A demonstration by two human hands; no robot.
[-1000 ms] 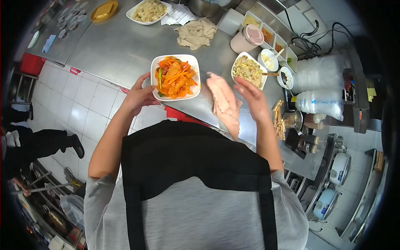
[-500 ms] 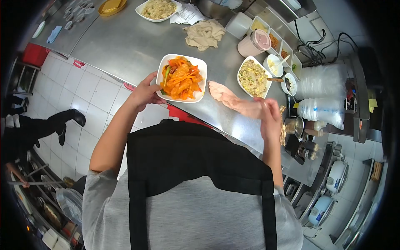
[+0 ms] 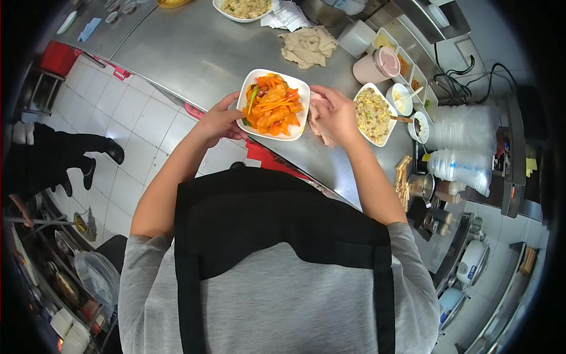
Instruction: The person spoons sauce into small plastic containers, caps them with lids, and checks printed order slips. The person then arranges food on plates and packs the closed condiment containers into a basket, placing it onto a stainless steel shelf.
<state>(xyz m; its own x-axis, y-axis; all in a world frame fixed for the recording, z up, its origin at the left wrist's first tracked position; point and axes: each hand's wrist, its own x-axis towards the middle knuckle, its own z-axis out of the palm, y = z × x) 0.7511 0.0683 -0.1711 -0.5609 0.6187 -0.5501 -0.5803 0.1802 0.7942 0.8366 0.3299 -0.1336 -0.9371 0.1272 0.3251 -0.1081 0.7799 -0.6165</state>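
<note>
A square white plate [image 3: 252,82] bears orange, glossy food [image 3: 275,106] with carrot strips and a green piece. My left hand [image 3: 219,121] grips the plate's left edge, thumb near the rim. At the plate's right edge, my right hand [image 3: 335,115] is closed on a pinkish cloth [image 3: 318,125], which is bunched beneath the fingers and partly hidden by them. Just right of that hand sits a white dish of fried rice [image 3: 372,115], with a small bowl holding a brown-handled spoon [image 3: 420,127] beyond it.
Behind lie a crumpled beige cloth [image 3: 308,46], papers [image 3: 287,16] and another rice dish [image 3: 243,8]. A pink-lidded container [image 3: 377,65], topping trays [image 3: 403,65] and bagged plastic containers [image 3: 463,128] stand at the right. Another person's legs [image 3: 76,147] show at the far left.
My right hand has moved left with the cloth to the plate's right edge, and the cloth is now bunched up. My left hand stays on the plate. The whole view has shifted slightly.
</note>
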